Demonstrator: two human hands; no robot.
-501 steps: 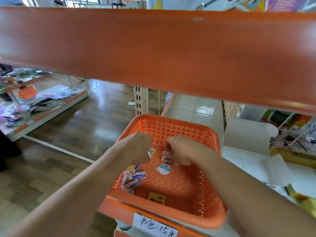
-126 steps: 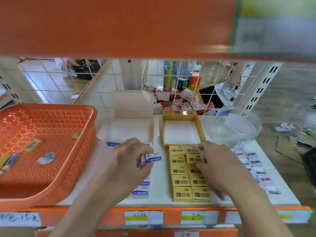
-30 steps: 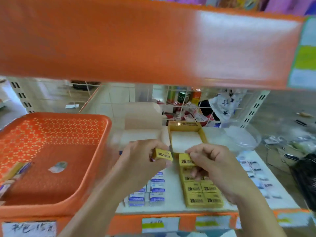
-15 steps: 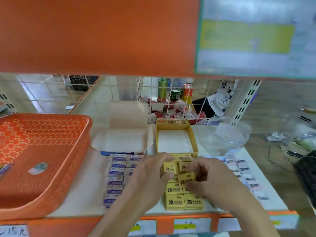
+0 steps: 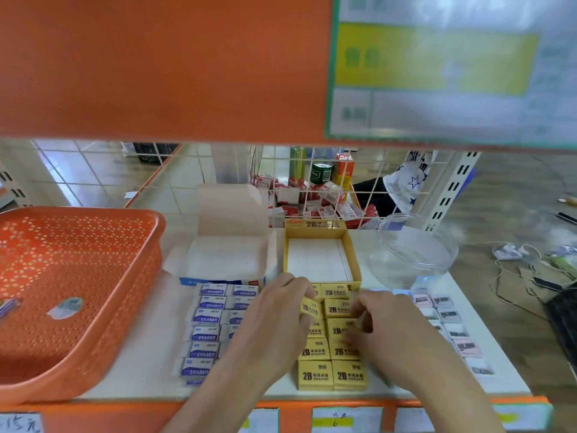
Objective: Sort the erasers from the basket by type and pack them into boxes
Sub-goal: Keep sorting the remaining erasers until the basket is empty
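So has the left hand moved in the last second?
Yes. The left hand, pinching a small yellow 2B eraser, has dropped from the open yellow cardboard box's front wall toward the near shelf edge.

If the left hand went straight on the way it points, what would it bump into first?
Probably the open yellow box, whose front wall stands just beyond the left hand, which pinches a yellow eraser. Depth is hard to judge from this one view.

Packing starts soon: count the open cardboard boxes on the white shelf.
2. The white-and-blue cardboard box sits right of the orange perforated plastic basket; the yellow cardboard box stands right of it. None looks hidden.
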